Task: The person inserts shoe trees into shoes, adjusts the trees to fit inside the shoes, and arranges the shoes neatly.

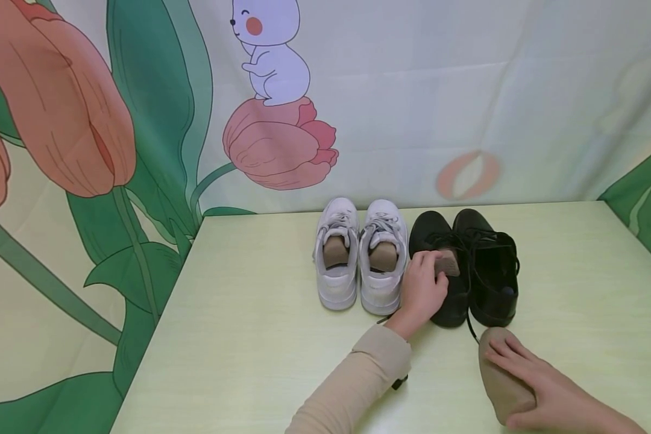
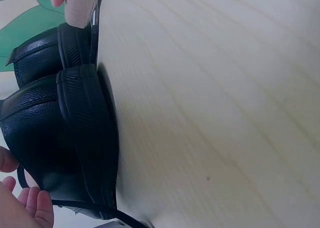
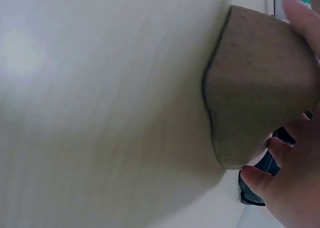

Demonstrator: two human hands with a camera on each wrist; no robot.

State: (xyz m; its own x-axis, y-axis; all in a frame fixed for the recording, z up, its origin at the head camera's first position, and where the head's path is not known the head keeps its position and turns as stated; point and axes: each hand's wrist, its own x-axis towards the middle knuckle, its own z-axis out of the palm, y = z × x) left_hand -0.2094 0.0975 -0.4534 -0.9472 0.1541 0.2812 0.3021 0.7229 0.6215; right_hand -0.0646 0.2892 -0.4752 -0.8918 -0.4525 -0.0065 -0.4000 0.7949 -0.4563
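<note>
A pair of black lace-up shoes stands side by side. In the left black shoe (image 1: 450, 304) a brown molded shoe insert (image 1: 448, 263) shows at the opening. My left hand (image 1: 424, 288) reaches over that shoe's side and pinches the insert between thumb and fingers; part of the grip is hidden. The right black shoe (image 1: 485, 250) has a dark, open mouth. In front of it, my right hand (image 1: 542, 386) grips a second brown shoe insert (image 1: 501, 386), fingers along one side and thumb at its near end. This insert (image 3: 260, 87) appears large in the right wrist view.
Left of the black shoes stand two white sneakers, the left one (image 1: 337, 292) and the right one (image 1: 381, 293), each with a brown insert inside. A black lace (image 1: 472, 325) trails onto the pale wooden table (image 1: 239, 337). Behind hangs a printed cloth (image 1: 390, 120) with tulips.
</note>
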